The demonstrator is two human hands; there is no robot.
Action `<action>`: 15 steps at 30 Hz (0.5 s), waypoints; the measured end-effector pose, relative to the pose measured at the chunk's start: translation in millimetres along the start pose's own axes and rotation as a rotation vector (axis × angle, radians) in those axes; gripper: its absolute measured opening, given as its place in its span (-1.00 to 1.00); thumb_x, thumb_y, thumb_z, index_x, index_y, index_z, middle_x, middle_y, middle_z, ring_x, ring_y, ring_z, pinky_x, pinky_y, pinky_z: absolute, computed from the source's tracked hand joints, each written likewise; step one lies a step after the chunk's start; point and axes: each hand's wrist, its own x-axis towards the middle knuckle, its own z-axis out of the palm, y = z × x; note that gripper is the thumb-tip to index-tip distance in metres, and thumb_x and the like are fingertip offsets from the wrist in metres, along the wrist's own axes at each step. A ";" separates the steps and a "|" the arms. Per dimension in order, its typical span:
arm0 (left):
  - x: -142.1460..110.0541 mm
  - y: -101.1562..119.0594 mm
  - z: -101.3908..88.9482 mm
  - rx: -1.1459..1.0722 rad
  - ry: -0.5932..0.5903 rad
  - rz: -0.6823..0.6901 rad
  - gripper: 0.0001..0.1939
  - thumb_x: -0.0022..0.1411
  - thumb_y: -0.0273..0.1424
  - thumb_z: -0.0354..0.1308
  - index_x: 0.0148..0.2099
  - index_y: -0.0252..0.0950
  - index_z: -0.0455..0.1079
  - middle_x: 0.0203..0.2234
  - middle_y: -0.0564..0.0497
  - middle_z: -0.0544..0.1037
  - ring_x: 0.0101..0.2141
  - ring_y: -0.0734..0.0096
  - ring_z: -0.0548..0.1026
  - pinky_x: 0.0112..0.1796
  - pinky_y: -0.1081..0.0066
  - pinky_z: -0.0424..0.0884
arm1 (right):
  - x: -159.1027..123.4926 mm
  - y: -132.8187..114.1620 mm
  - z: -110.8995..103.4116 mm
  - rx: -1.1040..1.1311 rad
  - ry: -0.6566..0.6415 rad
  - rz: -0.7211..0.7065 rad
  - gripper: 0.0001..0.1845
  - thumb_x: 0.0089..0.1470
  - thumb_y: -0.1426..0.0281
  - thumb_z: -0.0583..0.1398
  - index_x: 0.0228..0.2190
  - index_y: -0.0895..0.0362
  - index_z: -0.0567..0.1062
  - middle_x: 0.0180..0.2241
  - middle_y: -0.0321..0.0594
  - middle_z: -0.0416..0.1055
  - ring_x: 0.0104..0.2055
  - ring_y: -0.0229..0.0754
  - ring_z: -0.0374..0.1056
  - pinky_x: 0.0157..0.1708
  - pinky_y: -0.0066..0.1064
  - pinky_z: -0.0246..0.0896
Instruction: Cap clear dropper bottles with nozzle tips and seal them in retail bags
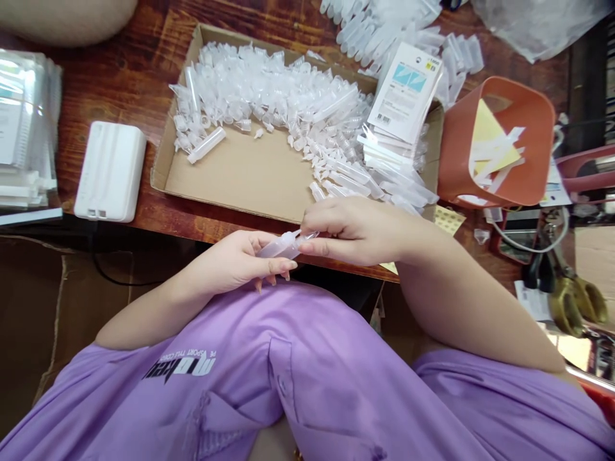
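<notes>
Close above my lap, my left hand (240,261) is closed around small translucent plastic bottles (278,246); the fingers hide how many there are. My right hand (358,229) meets it at the bottles' right end, thumb and fingertips pinched on a small clear plastic piece (310,238), perhaps a cap, partly covered by the fingers. Just beyond both hands lies a shallow cardboard tray (240,173). A heap of translucent nozzles, caps and tubes (273,89) fills its far and right sides. One tube (206,145) rests apart at the heap's left edge.
Printed cards (406,89) lie on the tray's right side. An orange bin (500,141) with paper strips stands right of it, with scissors (574,301) nearer me. To the left are a white box-shaped device (110,171) and clear-wrapped packs (26,128). More tubes (375,32) lie behind.
</notes>
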 end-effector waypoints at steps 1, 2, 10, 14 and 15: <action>-0.4 -1.2 -1.2 0.015 0.021 0.013 -0.75 0.08 -0.25 0.37 -0.31 -0.34 0.50 -0.49 0.05 0.54 -0.50 0.54 0.43 -0.52 0.56 0.34 | 1.6 -0.6 0.3 -0.010 -0.004 0.018 -0.58 0.28 0.15 0.04 -0.40 0.16 0.52 -0.45 -0.19 0.44 -0.45 -0.28 0.28 -0.42 -0.45 0.08; -0.9 -1.9 -2.6 0.028 0.042 0.025 -0.74 0.08 -0.24 0.37 -0.30 -0.33 0.51 -0.47 0.05 0.55 -0.48 0.52 0.44 -0.52 0.55 0.34 | 2.9 -1.0 0.5 -0.016 0.004 0.026 -0.59 0.27 0.14 0.05 -0.37 0.16 0.53 -0.43 -0.18 0.45 -0.43 -0.27 0.29 -0.42 -0.44 0.09; -5.5 -2.7 -12.8 0.113 0.118 0.035 -0.69 0.09 -0.22 0.34 -0.21 -0.34 0.53 -0.47 0.04 0.54 -0.48 0.50 0.42 -0.50 0.53 0.32 | 14.6 -5.2 0.8 -0.082 -0.001 -0.086 -0.73 0.24 0.40 0.04 -0.14 0.20 0.49 -0.32 -0.08 0.47 -0.34 -0.20 0.34 -0.33 -0.40 0.18; -7.3 -9.6 -16.0 0.166 0.233 0.067 -0.65 0.12 -0.19 0.32 -0.13 -0.32 0.56 -0.49 0.07 0.53 -0.51 0.55 0.36 -0.49 0.53 0.26 | 30.3 -6.8 2.6 -0.168 -0.058 -0.024 -0.76 0.22 0.42 0.06 -0.19 0.19 0.51 -0.34 -0.08 0.48 -0.31 -0.15 0.36 -0.30 -0.38 0.20; -8.0 -11.3 -17.1 0.170 0.243 0.073 -0.66 0.12 -0.19 0.32 -0.14 -0.32 0.56 -0.49 0.08 0.53 -0.52 0.55 0.35 -0.49 0.53 0.25 | 34.9 -7.2 3.3 -0.180 -0.074 -0.015 -0.76 0.22 0.41 0.06 -0.20 0.19 0.51 -0.34 -0.08 0.49 -0.29 -0.15 0.38 -0.29 -0.37 0.21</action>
